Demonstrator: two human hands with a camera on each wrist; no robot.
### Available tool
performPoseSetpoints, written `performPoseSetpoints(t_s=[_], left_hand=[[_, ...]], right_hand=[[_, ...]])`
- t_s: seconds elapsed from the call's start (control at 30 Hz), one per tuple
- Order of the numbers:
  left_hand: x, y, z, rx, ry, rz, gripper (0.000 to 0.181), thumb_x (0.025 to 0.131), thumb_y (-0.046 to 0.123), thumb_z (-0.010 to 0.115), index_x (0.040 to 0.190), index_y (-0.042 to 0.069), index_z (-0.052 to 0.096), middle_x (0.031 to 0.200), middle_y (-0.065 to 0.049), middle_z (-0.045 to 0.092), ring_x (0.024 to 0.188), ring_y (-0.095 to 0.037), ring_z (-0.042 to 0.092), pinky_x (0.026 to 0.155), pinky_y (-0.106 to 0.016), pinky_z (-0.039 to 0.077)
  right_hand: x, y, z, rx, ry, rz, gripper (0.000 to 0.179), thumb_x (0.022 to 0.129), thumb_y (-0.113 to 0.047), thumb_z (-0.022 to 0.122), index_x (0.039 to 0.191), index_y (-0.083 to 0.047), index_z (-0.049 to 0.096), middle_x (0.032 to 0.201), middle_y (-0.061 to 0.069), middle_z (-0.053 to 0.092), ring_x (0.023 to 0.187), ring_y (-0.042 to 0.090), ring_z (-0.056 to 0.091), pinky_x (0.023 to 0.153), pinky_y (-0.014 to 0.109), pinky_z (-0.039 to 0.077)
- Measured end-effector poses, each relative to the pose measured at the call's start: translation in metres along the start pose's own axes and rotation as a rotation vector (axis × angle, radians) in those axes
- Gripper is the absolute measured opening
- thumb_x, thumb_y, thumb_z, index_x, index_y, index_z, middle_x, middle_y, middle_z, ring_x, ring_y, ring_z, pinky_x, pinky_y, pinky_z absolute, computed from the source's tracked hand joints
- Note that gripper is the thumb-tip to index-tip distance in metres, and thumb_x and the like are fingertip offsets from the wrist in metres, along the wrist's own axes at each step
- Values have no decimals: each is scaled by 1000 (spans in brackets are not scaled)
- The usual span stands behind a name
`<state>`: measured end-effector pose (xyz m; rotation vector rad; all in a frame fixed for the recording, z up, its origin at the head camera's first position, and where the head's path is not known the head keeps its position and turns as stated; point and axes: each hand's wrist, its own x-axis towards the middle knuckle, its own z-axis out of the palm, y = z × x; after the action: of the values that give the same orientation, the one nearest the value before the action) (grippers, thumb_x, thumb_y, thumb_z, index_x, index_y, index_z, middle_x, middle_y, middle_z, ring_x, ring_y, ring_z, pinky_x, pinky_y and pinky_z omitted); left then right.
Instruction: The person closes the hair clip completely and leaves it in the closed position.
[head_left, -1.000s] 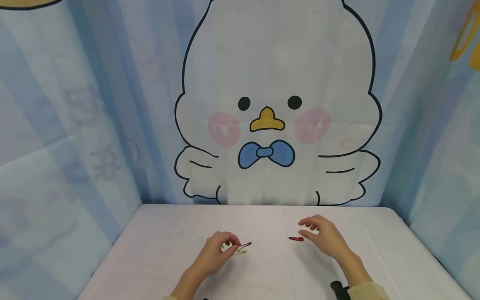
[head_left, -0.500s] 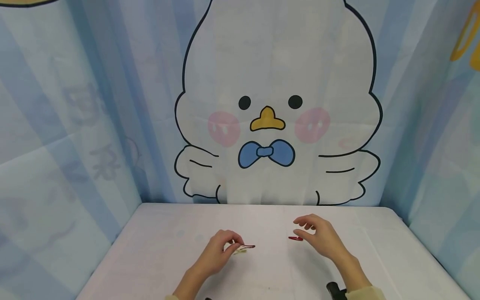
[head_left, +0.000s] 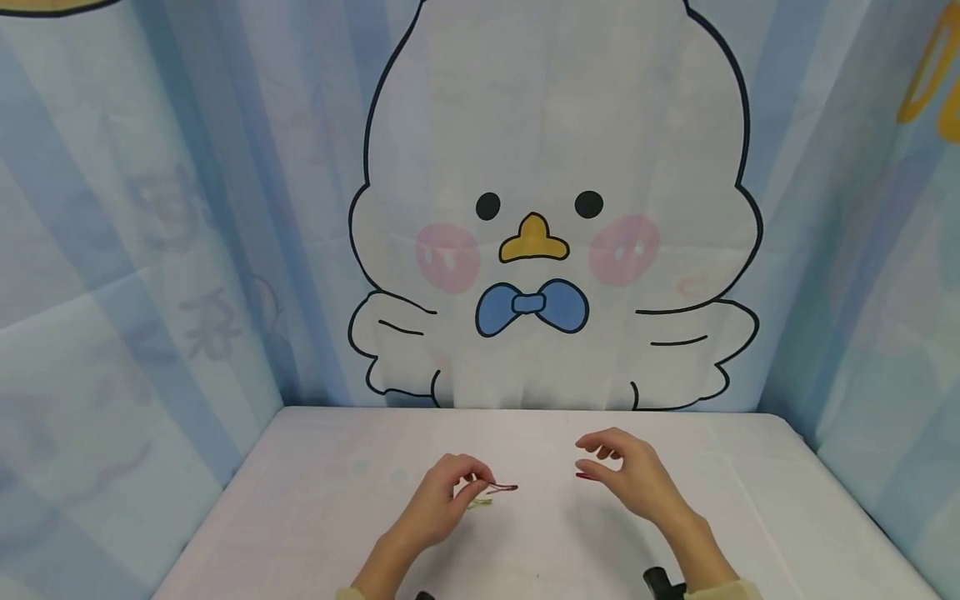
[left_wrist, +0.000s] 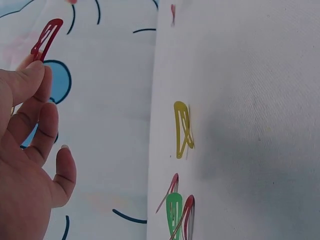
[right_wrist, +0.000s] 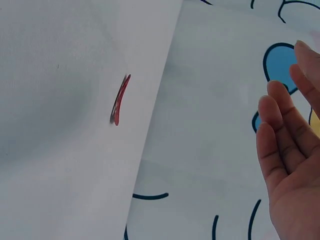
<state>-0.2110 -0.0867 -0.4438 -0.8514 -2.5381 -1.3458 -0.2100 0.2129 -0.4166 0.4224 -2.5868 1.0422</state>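
Note:
My left hand (head_left: pixel 444 504) pinches a red snap hair clip (left_wrist: pixel 47 39) between thumb and forefinger, its rounded end pointing outward, clear of the table. Below lies a yellow hair clip (left_wrist: pixel 178 130), close to a green hair clip (left_wrist: pixel 173 205) and two red ones beside it; in the head view my left hand hides most of this group. Over to the right, my right hand (head_left: pixel 636 477) hovers with thumb and fingers apart, holding nothing. Under its thumb in the head view, partly covered, another red hair clip (right_wrist: pixel 120 100) lies alone on the table.
A white-covered table (head_left: pixel 300 508) stretches under both hands. Behind it hangs a blue and white curtain (head_left: pixel 540 358) with a cartoon duck, and more curtain closes in both sides. A dark device (head_left: pixel 663 583) sits at my right wrist.
My left hand has moved slightly right and up with the red hair clip. My right hand has shifted left, so its thumb now covers more of the lone red clip.

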Motion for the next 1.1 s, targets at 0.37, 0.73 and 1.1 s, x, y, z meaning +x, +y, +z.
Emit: performPoseSetpoints(t_s=[0.37,0.73,1.1], left_hand=[[3,7,3,-24,0,-9,7,98,12,66,102,16,71,97,7,67,94,-15,53,82,-36,46],[4,14,6,-55,6,-52,8,99,17,66,104,14,72,97,9,67,97,-13,54,86,-40,47],[2,16,10,-53,2,-13,9,99,14,66,104,18,71,95,12,65,94,-12,53,82,-33,46]], right_hand=[[-5,-13,10,46,-11,-23,24,84,-13,83,106,-16,74,100,-12,67,89,15,61,81,37,51],[-13,-22,22,172,-42,-116,24,84,-16,84,106,-17,73,100,-11,68,87,11,61,80,36,54],[-20,-34,35,227,-57,-176,21,86,-19,82,104,-17,71,96,-10,68,86,13,62,79,35,51]])
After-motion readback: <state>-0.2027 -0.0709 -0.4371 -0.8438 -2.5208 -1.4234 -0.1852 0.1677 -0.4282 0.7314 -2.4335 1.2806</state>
